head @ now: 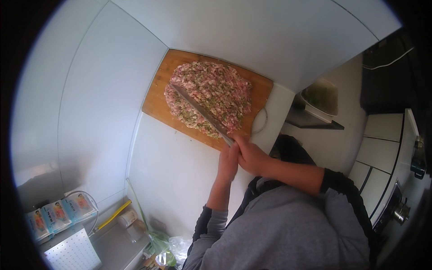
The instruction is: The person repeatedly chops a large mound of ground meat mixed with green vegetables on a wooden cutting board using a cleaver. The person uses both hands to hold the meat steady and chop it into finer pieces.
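A broad mound of minced meat mixed with green bits (216,87) covers much of a wooden cutting board (157,98). The kitchen knife (199,108) lies across the mound, seen almost along its spine, its tip toward the far left of the meat. My left hand (228,162) and my right hand (251,153) are pressed together around the handle, which they largely hide. Both hands are at the near edge of the board, with my right hand on the right side.
Wall panels (101,84) border the board's two far sides. A metal handle ring (265,119) sticks out at its right. Beyond the white counter (168,158), a lidded container (320,98) stands lower right. Tissue packs (57,214) and a plastic bag (179,248) are lower left.
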A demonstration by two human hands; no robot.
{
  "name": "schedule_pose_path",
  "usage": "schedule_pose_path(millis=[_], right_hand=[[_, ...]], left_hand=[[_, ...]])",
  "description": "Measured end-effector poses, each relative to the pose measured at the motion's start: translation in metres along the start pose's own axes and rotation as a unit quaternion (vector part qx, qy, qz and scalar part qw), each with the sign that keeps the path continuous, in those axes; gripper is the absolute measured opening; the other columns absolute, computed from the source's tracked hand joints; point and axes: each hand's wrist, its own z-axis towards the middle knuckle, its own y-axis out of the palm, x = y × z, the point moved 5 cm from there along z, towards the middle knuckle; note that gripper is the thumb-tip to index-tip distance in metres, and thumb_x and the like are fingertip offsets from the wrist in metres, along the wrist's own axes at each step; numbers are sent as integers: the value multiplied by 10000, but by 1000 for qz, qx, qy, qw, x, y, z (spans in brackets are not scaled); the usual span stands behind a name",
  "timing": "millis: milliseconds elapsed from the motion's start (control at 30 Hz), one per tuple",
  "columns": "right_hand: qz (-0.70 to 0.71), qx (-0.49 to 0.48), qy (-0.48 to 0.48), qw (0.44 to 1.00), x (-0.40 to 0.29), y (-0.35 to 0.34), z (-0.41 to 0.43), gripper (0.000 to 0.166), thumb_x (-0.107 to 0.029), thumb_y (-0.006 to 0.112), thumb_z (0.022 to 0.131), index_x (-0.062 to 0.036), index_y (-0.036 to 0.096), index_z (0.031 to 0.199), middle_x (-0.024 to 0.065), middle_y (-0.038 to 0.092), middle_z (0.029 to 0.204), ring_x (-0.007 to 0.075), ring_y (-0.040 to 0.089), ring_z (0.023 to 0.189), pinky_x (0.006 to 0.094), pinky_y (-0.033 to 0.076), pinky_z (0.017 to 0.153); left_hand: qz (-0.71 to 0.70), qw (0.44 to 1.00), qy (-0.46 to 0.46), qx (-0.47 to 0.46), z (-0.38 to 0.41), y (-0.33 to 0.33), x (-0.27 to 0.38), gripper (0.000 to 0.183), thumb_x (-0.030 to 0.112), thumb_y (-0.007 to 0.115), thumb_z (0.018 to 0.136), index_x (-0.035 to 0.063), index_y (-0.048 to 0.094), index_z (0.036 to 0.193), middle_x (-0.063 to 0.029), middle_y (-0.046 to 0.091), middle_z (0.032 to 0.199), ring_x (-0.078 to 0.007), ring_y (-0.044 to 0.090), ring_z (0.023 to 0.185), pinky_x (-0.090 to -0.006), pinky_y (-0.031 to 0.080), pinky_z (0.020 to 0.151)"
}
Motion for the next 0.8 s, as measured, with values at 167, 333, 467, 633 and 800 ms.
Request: schedule_pose_path(millis=[167,333,467,633,800], right_hand=[[-11,-50,32,998,42,17,-3,366,-56,567,905,-2,451,1248,276,595,1129,453,646,930,491,526,761],[4,-56,25,998,20,16,25,410,-75,595,899,-8,450,1277,259,623,1070,444,649,934,482,533,790],[-59,-10,-95,994,-9,1,-6,336,-67,587,893,15,467,1197,274,652,998,439,648,982,479,529,809],[-49,-81,87,992,43,17,14,372,-85,575,910,17,455,1248,299,622,1087,458,636,1009,499,524,826],[-79,5,-111,991,-7,3,-2,367,-81,566,913,29,453,1244,262,651,1021,457,662,879,494,529,742]], left_hand=[[117,992,-56,-5,5,-11,-35,423,303,435,1059,-52,632,1180,-127,679,1103,-191,616,1037,-320,474,890],[-1,995,-92,44,25,-36,-46,425,330,438,1053,-34,650,1113,-107,674,1078,-186,630,960,-311,486,827],[10,998,64,-4,-12,-3,-3,443,333,423,1053,-40,640,1154,-132,678,1117,-187,634,1008,-332,485,827],[33,994,-96,29,17,-18,-51,423,334,436,1052,-36,641,1071,-104,670,978,-183,604,910,-319,474,785],[-42,999,18,19,-7,-6,-12,408,320,431,1058,-23,649,1089,-111,674,1008,-187,599,949,-328,474,834]])
